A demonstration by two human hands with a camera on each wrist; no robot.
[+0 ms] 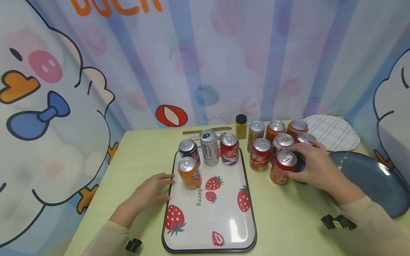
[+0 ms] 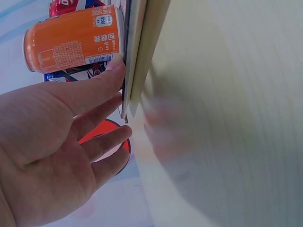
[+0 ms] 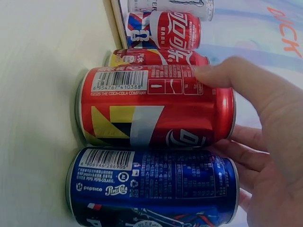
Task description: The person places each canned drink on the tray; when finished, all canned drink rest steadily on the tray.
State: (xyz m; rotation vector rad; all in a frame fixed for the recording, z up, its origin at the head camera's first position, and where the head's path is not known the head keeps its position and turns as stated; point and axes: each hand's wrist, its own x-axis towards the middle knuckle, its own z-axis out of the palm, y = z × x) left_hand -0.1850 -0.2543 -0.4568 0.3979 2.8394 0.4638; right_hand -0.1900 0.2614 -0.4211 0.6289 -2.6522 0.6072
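Observation:
My right hand (image 1: 315, 165) is around a red Coca-Cola can (image 1: 282, 172), thumb on its near side and the other fingers partly hidden behind it. Right beside that can stands a blue Pepsi can (image 3: 151, 184), mostly covered by the hand in the head view. My left hand (image 1: 147, 193) is at the left edge of a white strawberry-print tray (image 1: 205, 220), fingers extended and holding nothing. On the tray's far half stand an orange can (image 1: 190, 174), a dark blue can (image 1: 189, 149), a silver Monster can (image 1: 209, 149) and another red Coca-Cola can (image 1: 230, 151).
Several more cans, including a red one (image 1: 260, 156) and an orange one (image 1: 275, 129), crowd right of the tray. Behind are a black-capped jar (image 1: 241, 128), a spoon (image 1: 221, 136) and a brown stick-like utensil (image 1: 206, 130). A dark oval plate (image 1: 368, 177) and checked cloth (image 1: 333, 131) lie right.

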